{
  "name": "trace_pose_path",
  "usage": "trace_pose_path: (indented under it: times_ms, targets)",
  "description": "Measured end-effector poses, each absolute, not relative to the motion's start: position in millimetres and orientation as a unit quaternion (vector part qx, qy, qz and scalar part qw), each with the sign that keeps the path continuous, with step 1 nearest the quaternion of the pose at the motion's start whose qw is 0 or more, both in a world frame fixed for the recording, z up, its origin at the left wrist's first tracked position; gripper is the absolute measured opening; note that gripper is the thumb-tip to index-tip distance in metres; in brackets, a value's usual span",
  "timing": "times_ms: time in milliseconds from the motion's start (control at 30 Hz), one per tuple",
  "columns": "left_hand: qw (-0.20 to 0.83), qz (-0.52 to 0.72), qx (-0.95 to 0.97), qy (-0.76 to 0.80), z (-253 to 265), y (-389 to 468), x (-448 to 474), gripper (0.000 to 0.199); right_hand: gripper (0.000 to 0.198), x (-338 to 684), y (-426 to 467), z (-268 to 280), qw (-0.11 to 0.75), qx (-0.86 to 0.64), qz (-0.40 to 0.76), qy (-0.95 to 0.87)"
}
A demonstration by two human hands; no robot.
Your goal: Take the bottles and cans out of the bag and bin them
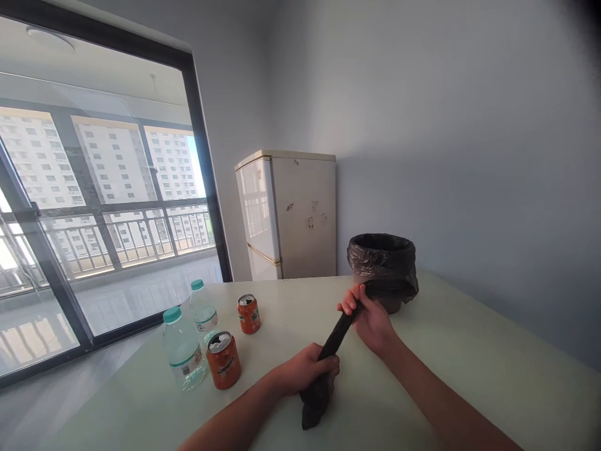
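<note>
Between my two hands stretches a black plastic bag (339, 332), gathered into a narrow, rope-like strip. My left hand (308, 371) is wrapped round its lower part, and a loose black end hangs below the fist towards the table. Higher up and further right, my right hand (370, 319) grips the upper end, fingers curled over it. Directly behind my right hand stands a small bin (381, 263) lined with a black bag folded over its rim; my hand covers part of its lower side.
On the left of the pale table (272, 401) stand two clear bottles with green caps, a nearer bottle (183, 351) and a farther bottle (204, 310). Beside them are two orange cans, a near can (224, 363) and a far can (248, 315). A fridge (305, 216) stands beyond the table.
</note>
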State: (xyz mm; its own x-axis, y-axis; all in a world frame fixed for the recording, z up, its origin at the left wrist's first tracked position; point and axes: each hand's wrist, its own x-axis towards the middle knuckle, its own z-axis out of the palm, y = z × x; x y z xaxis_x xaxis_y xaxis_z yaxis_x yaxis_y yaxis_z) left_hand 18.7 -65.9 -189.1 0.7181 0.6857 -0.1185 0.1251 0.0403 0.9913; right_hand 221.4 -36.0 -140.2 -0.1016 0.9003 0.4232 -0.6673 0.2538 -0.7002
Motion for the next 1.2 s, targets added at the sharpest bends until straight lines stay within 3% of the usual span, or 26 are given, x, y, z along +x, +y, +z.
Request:
trace_pose_path:
  times_ms: [233,400,533,600,667,733,800,1000,1067,1200]
  targets:
    - [0.623,0.195,0.693,0.307,-198.1,-63.4,20.3,0.053,0.036,234.6,-29.1,-133.1,0.703,-0.141,0.576,-0.392]
    - [0.661,0.131,0.695,0.250,-202.4,-59.6,15.9,0.052,0.039,239.7,-22.5,-135.8,0.759,-0.183,0.501,-0.374]
    - [0.690,0.151,0.666,0.239,-207.4,-57.6,16.4,0.035,0.038,238.6,-21.0,-145.0,0.757,-0.255,0.398,-0.452]
    - [0.722,0.184,0.618,0.252,-206.5,-57.8,17.5,0.028,0.031,238.9,-24.2,-150.0,0.682,-0.298,0.307,-0.594]
    - [0.764,0.199,0.562,0.245,-202.2,-58.4,17.8,0.024,0.018,239.6,-28.9,-153.8,0.523,-0.311,0.199,-0.768]
    - [0.802,0.207,0.508,0.235,-196.2,-58.8,16.8,0.032,0.015,239.2,-33.0,-156.1,0.363,-0.296,0.099,-0.878]
    - [0.827,0.213,0.464,0.234,-190.7,-58.4,14.8,0.047,0.022,237.5,-34.8,-157.3,0.281,-0.279,0.022,-0.918]
    - [0.844,0.207,0.444,0.219,-192.1,-55.2,12.5,0.088,0.024,233.1,-31.9,-160.1,0.206,-0.274,-0.147,-0.928]
    - [0.843,0.222,0.431,0.234,-197.6,-55.0,13.6,0.085,0.022,231.9,-31.9,-161.4,0.191,-0.264,-0.176,-0.929]
    - [0.814,0.284,0.424,0.279,-207.5,-56.9,16.9,0.054,0.021,227.9,-33.6,-162.2,0.200,-0.241,-0.190,-0.931]
